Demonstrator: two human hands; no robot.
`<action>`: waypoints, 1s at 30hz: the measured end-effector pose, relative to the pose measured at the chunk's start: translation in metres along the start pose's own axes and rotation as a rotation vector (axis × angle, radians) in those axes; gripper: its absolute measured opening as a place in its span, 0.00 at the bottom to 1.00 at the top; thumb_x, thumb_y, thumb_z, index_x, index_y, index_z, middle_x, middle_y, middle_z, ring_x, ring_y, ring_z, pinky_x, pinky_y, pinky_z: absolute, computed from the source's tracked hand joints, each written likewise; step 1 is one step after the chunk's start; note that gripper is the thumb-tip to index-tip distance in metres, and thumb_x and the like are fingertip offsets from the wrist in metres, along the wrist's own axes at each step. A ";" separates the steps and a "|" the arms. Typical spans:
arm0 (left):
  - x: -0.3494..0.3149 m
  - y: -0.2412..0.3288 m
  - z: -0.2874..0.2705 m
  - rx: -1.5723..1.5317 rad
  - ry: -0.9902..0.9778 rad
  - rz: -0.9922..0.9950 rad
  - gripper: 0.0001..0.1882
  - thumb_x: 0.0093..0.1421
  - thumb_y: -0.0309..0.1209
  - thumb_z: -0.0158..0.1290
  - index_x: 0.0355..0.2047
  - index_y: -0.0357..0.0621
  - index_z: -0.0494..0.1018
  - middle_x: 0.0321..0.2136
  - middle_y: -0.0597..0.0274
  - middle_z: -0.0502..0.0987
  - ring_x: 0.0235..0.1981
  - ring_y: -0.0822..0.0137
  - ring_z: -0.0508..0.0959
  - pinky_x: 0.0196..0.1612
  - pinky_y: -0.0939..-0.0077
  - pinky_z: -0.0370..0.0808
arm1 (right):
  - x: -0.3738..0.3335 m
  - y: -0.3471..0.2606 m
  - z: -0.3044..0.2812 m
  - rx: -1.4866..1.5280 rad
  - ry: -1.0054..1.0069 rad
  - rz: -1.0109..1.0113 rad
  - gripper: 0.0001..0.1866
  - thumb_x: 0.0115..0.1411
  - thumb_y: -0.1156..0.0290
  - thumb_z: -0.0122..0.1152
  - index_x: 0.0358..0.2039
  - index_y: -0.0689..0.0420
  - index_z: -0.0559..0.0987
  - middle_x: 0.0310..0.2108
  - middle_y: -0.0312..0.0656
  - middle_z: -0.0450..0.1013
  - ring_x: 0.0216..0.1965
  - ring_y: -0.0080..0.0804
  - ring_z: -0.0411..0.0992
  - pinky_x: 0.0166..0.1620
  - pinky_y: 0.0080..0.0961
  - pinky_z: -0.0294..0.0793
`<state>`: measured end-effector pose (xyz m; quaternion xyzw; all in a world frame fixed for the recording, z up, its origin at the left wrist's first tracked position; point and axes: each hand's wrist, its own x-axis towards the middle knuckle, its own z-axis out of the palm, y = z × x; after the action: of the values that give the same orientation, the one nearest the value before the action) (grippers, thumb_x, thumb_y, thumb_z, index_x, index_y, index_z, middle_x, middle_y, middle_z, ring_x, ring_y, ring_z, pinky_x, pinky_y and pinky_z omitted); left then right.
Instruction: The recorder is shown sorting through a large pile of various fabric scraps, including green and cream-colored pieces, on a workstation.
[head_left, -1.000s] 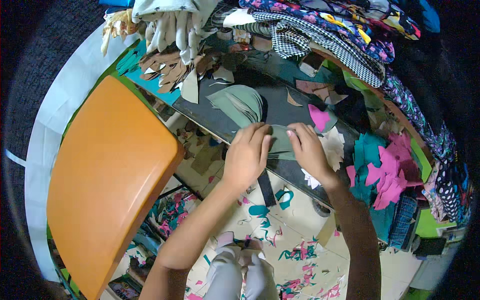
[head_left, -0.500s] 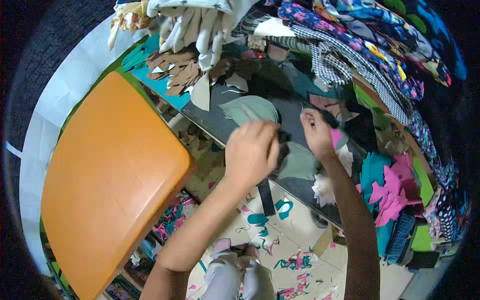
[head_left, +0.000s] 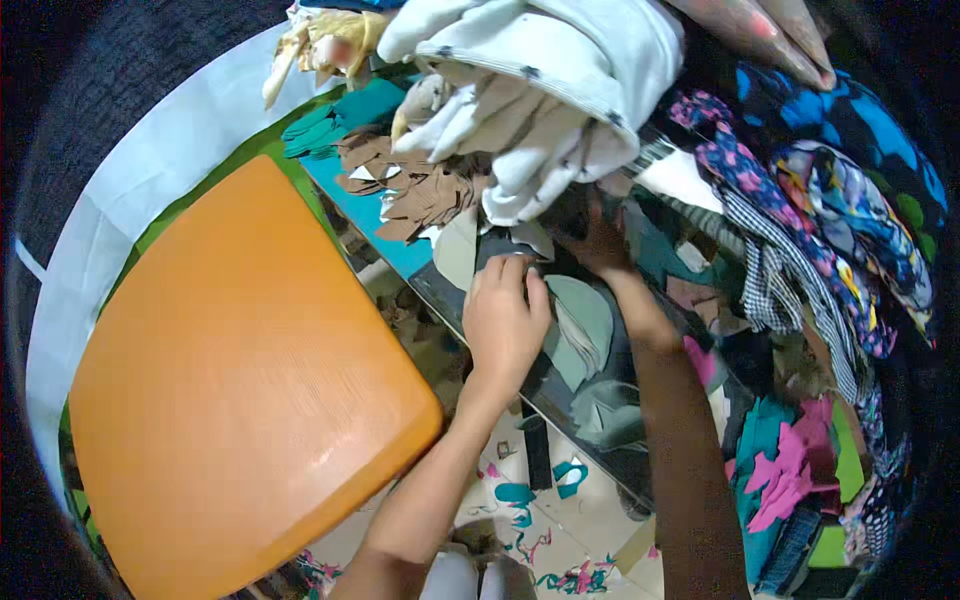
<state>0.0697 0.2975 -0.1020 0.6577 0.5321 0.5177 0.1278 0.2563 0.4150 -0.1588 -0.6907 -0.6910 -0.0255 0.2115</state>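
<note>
My left hand (head_left: pixel 505 315) rests on the dark work table, palm down, thumb apart from the fingers. Its fingertips lie beside a pale grey-green cut piece (head_left: pixel 457 250). Right of this hand, a fanned stack of grey-green fabric pieces (head_left: pixel 583 325) lies on the table, with a second grey-green pile (head_left: pixel 607 412) nearer me. My right hand (head_left: pixel 603 240) reaches farther out into shadow by the white fabric bundle. Its fingers look spread, with nothing visible in them, though the fingertips are dim.
An orange seat or board (head_left: pixel 260 390) fills the left side. The white bundle (head_left: pixel 560 90) overhangs the table's far part. Brown cut pieces (head_left: pixel 425 195) lie at the far left, patterned cloths (head_left: pixel 800 240) at the right, pink scraps (head_left: pixel 785 470) nearer. Trimmings litter the floor (head_left: pixel 625 530).
My right hand has moved farther away and left, toward the white bundle. My left hand has shifted off the near grey-green pieces to their left. The view has tilted, bringing the bundle closer.
</note>
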 end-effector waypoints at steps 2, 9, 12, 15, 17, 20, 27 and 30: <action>0.001 -0.004 0.001 -0.019 0.048 -0.037 0.08 0.54 0.28 0.45 0.30 0.37 0.70 0.28 0.50 0.72 0.31 0.49 0.72 0.36 0.63 0.68 | 0.010 -0.012 0.008 -0.018 -0.049 0.075 0.49 0.47 0.41 0.54 0.60 0.57 0.47 0.60 0.52 0.46 0.60 0.57 0.43 0.61 0.49 0.34; 0.007 -0.010 0.017 0.039 0.068 0.091 0.07 0.53 0.28 0.46 0.28 0.37 0.70 0.27 0.50 0.72 0.30 0.49 0.71 0.34 0.61 0.67 | 0.031 0.020 0.007 0.033 0.160 -0.078 0.29 0.51 0.51 0.54 0.46 0.60 0.69 0.43 0.56 0.67 0.46 0.53 0.65 0.49 0.41 0.63; 0.005 -0.017 0.010 0.020 0.051 0.057 0.07 0.53 0.28 0.46 0.28 0.37 0.70 0.27 0.50 0.72 0.30 0.49 0.71 0.35 0.62 0.67 | 0.010 0.013 -0.005 -0.084 0.115 0.019 0.24 0.51 0.56 0.54 0.43 0.60 0.71 0.37 0.55 0.71 0.39 0.55 0.69 0.42 0.41 0.69; 0.001 -0.022 0.000 0.051 0.020 0.043 0.07 0.53 0.28 0.46 0.29 0.37 0.70 0.27 0.50 0.72 0.32 0.50 0.71 0.36 0.62 0.66 | 0.000 -0.014 -0.037 -0.105 0.030 0.027 0.20 0.53 0.61 0.52 0.43 0.59 0.71 0.38 0.54 0.71 0.39 0.53 0.69 0.41 0.41 0.70; -0.003 -0.005 0.009 0.049 -0.016 0.049 0.06 0.51 0.29 0.47 0.29 0.41 0.71 0.30 0.57 0.71 0.34 0.56 0.70 0.38 0.64 0.65 | 0.009 0.053 -0.034 -0.196 -0.124 0.172 0.19 0.54 0.63 0.51 0.45 0.57 0.70 0.40 0.53 0.70 0.41 0.50 0.69 0.43 0.39 0.69; -0.009 0.009 0.011 0.002 0.054 0.072 0.07 0.52 0.27 0.47 0.30 0.40 0.71 0.32 0.55 0.71 0.36 0.54 0.69 0.41 0.65 0.64 | -0.004 0.159 -0.025 -0.242 0.074 -0.102 0.20 0.55 0.70 0.47 0.50 0.55 0.66 0.47 0.49 0.66 0.49 0.40 0.64 0.49 0.36 0.64; -0.023 0.022 -0.010 0.036 0.070 0.168 0.06 0.49 0.27 0.49 0.29 0.42 0.71 0.34 0.59 0.70 0.40 0.57 0.68 0.42 0.65 0.62 | -0.086 0.187 -0.101 -0.335 0.187 -0.154 0.21 0.54 0.73 0.45 0.51 0.59 0.64 0.49 0.48 0.65 0.51 0.42 0.62 0.51 0.36 0.62; -0.031 0.020 -0.026 0.084 0.028 0.192 0.07 0.49 0.26 0.48 0.30 0.42 0.71 0.35 0.58 0.70 0.40 0.56 0.67 0.44 0.64 0.62 | -0.127 0.069 -0.153 0.187 0.056 0.274 0.19 0.56 0.64 0.50 0.46 0.61 0.69 0.39 0.51 0.70 0.43 0.43 0.67 0.48 0.33 0.64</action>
<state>0.0626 0.2537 -0.0929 0.7030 0.4898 0.5140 0.0424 0.3564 0.2484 -0.0785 -0.7546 -0.5838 0.0489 0.2956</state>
